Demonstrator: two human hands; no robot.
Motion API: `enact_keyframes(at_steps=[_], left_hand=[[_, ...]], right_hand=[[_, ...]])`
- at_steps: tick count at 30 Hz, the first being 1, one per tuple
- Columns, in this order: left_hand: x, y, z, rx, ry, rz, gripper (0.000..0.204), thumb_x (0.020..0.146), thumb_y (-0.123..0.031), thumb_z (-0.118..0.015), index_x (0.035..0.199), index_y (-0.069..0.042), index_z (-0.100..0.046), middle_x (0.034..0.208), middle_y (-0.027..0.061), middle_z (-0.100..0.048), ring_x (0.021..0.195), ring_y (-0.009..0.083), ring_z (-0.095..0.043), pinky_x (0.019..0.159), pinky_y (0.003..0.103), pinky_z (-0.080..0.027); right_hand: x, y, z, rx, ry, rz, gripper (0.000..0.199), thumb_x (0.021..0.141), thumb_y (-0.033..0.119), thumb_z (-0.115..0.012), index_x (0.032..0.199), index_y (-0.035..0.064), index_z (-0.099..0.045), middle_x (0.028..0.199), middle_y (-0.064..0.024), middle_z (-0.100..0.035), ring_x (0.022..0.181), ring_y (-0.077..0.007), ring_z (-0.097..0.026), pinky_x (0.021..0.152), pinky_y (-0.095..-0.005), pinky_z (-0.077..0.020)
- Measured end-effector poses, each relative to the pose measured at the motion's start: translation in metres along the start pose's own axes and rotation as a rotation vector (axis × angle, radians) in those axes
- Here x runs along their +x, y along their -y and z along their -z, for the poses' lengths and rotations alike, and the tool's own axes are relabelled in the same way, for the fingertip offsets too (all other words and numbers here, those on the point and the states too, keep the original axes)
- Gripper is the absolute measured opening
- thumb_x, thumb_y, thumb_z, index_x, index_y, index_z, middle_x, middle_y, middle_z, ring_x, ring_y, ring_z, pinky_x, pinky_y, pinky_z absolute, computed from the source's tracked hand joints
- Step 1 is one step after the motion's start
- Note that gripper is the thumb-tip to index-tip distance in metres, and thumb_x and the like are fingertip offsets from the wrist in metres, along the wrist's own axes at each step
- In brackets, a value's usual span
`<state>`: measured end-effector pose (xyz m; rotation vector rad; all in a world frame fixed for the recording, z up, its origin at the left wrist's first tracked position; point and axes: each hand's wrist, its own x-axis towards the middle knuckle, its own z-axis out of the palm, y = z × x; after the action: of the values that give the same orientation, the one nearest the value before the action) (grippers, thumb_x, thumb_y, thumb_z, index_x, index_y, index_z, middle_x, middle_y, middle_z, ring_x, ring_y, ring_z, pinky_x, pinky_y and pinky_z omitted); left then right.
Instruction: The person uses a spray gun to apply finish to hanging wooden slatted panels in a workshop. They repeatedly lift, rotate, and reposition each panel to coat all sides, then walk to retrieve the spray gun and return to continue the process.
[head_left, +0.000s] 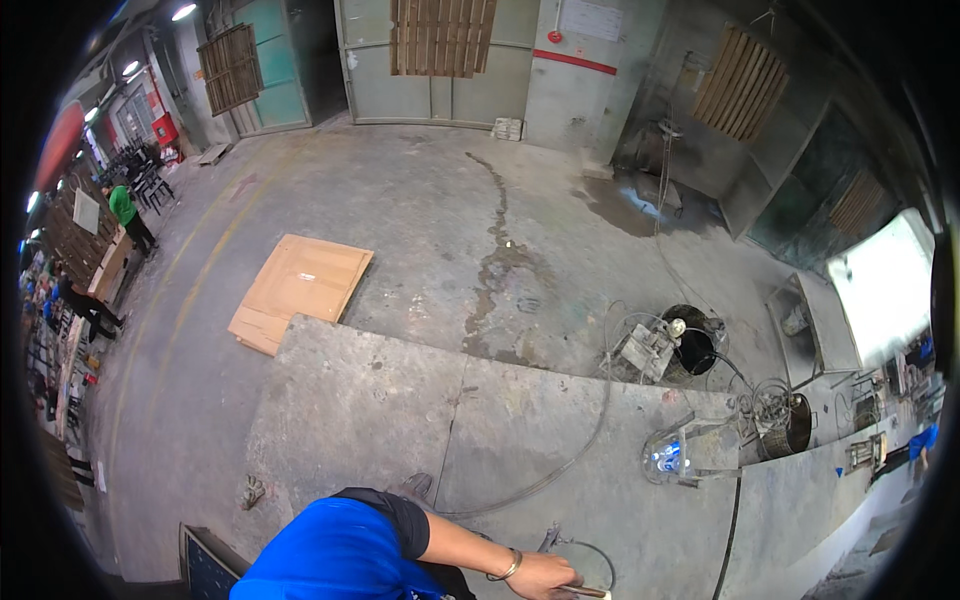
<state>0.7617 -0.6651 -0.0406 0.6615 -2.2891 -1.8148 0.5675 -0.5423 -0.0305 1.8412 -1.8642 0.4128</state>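
My left arm, with a bracelet at the wrist, reaches to the right along the lower edge. My left hand (545, 576) is closed on a thin brown stick-like thing with a pale end (592, 592); its kind does not show. Just beyond the hand lies a small grey metal tool (549, 538), joined to a thin dark hose (596, 550). A shoe (415, 486) shows past my dark sleeve. My right hand is out of the picture.
Large grey sheets (370, 400) cover the ground ahead, crossed by a hose (570, 465). Flat wooden panels (305, 280) are stacked beyond. Rightward stand a metal frame (712, 450), a pump-like device (645, 350) and a dark bucket (697, 352). People (123, 207) work far left.
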Motion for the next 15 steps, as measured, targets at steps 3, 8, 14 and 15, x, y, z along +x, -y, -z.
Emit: enact_keyframes(at_steps=[3,8,14,15], left_hand=[[-0.002,-0.032,-0.014,-0.053,0.08,-0.135,0.039,0.101,-0.041,-0.059,0.111,-0.004,-0.07,0.092,0.0261,-0.07,0.088,0.0442,-0.068,0.075,0.051,-0.052],[0.014,-0.09,-0.03,-0.038,0.066,-0.117,0.048,0.102,-0.047,-0.058,0.097,-0.001,-0.073,0.083,0.0259,-0.07,0.076,0.0427,-0.067,0.071,0.051,-0.051],[0.022,-0.159,-0.053,0.163,-0.085,0.007,0.058,0.091,-0.062,-0.064,0.074,-0.007,-0.075,0.07,0.0218,-0.068,0.066,0.0392,-0.066,0.065,0.051,-0.05],[0.019,-0.173,-0.059,0.207,-0.262,0.042,0.058,0.084,-0.066,-0.067,0.07,-0.011,-0.075,0.067,0.0204,-0.067,0.061,0.0386,-0.065,0.062,0.053,-0.049]], right_hand=[[-0.013,0.007,0.006,0.014,-0.159,-0.075,0.026,0.094,0.033,-0.074,0.091,0.0072,-0.071,0.078,-0.0081,-0.07,0.073,-0.0279,-0.066,0.069,-0.042,-0.0516],[-0.013,0.012,-0.02,0.678,0.644,-0.636,0.025,0.095,0.031,-0.073,0.096,0.0064,-0.069,0.081,-0.0085,-0.069,0.076,-0.0267,-0.066,0.07,-0.0416,-0.0537],[-0.008,0.013,-0.052,1.029,0.843,-0.845,0.025,0.096,0.029,-0.072,0.102,0.0054,-0.067,0.086,-0.0089,-0.068,0.079,-0.0253,-0.066,0.071,-0.0412,-0.0561],[-0.007,0.014,-0.059,1.082,0.865,-0.89,0.025,0.096,0.029,-0.072,0.103,0.0053,-0.067,0.086,-0.0089,-0.068,0.08,-0.0251,-0.066,0.071,-0.0411,-0.0566]])
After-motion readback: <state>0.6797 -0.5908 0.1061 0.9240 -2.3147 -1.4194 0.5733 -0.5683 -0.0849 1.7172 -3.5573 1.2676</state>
